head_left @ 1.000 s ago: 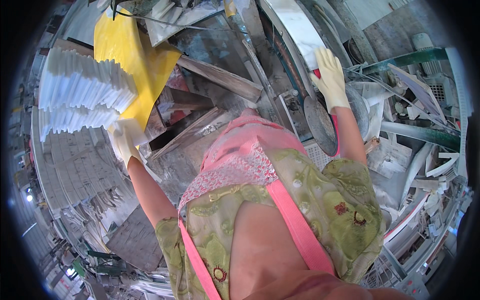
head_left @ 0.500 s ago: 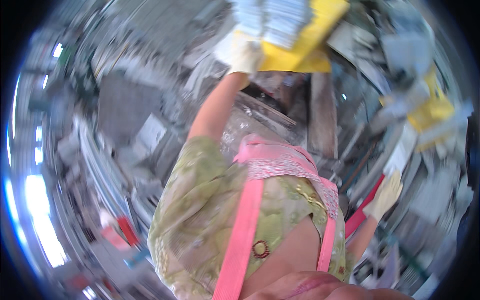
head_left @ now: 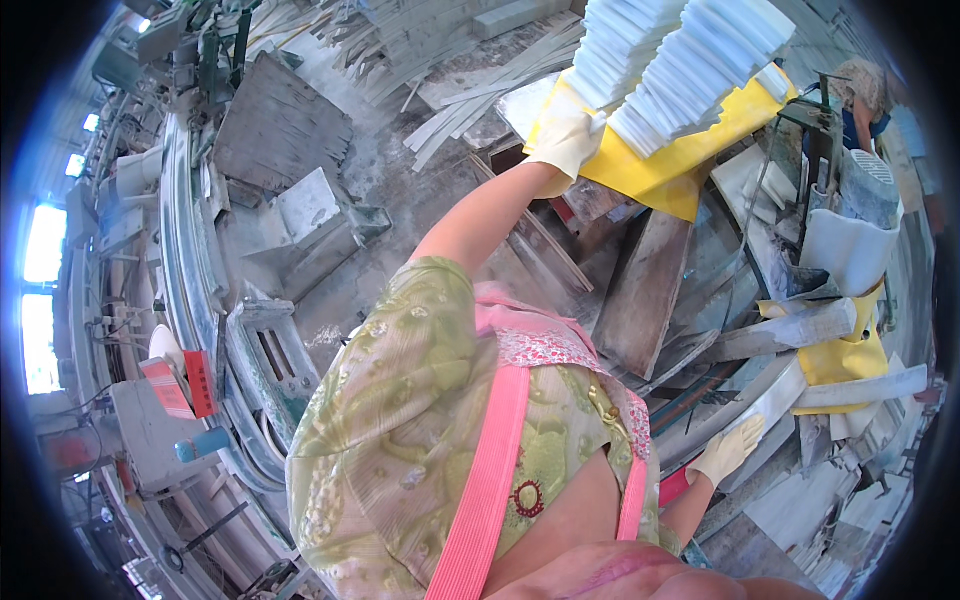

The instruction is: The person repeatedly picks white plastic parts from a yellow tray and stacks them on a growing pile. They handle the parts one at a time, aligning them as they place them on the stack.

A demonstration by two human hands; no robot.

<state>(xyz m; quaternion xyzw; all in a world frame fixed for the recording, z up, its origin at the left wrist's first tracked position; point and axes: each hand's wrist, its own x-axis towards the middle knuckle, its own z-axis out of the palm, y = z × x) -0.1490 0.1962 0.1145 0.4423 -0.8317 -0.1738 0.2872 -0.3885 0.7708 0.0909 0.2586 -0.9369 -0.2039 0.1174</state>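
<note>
I'd be wary of those two leaning stacks of pale strips, left stack point(head_left: 625, 48) and right stack point(head_left: 705, 72), sitting far out on the yellow sheet point(head_left: 650, 182): loads of loose edges, all slanted, so a bump from the wrist or a tug on the sheet could probably send a few sliding. The nearer side looks like the bad one, since there's a wooden board point(head_left: 645, 290) and some dark gaps below that could swallow or chip a dropped piece. Pose-wise, the left arm is stretched out far, with the gloved left hand point(head_left: 566, 142) right by the near end of the left stack and a pale flat piece point(head_left: 525, 108) just left of it. Fingers are bunched and partly hidden, so can't tell how closed they are or if they've got hold of anything. The right hand point(head_left: 729, 452) is way off to the near right, palm down, fingers pretty straight, by a long pale strip point(head_left: 778, 390); looks like resting, not gripping. With the hands that far apart, I'd guess it's easy to lose track of one.
</note>
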